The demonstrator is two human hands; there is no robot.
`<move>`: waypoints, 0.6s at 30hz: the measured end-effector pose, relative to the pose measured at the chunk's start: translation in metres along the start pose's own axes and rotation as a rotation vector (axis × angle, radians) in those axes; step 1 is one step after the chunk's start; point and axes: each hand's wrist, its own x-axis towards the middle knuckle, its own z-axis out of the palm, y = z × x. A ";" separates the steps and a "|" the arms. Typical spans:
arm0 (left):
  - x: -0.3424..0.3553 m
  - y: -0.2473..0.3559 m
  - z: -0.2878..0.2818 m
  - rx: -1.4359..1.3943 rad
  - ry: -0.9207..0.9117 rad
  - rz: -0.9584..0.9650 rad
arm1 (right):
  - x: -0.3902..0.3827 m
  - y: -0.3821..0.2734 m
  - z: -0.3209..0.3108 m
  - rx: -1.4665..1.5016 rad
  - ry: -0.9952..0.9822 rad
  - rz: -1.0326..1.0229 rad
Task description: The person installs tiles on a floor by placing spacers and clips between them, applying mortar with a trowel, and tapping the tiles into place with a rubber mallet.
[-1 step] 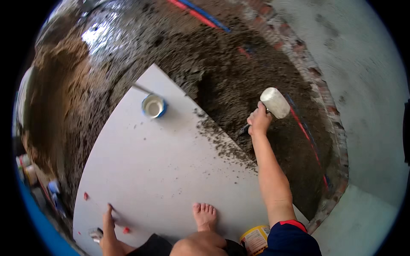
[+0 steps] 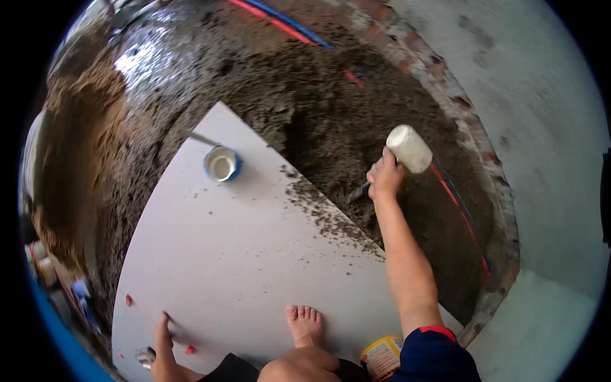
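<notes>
Right hand (image 2: 385,176) gripping white mallet (image 2: 410,149); left hand (image 2: 163,330) well apart.

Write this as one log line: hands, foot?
right hand: holds mallet | left hand: near red piece | foot: on slab

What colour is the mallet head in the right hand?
The mallet head is off-white; the head camera's view shows it.

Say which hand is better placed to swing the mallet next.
Likely the right hand: it grips the mallet close to its head. The left hand is at the pale tile's lower left, well away.
</notes>
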 end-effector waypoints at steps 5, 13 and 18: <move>-0.034 -0.021 0.003 0.004 0.071 0.047 | 0.055 -0.193 -0.042 0.023 -0.059 -0.336; 0.018 -0.015 0.011 0.025 -0.011 0.001 | -0.006 0.014 -0.155 -0.027 0.245 0.186; 0.038 -0.046 -0.009 0.196 0.145 -0.210 | 0.000 -0.029 -0.143 0.124 0.093 0.110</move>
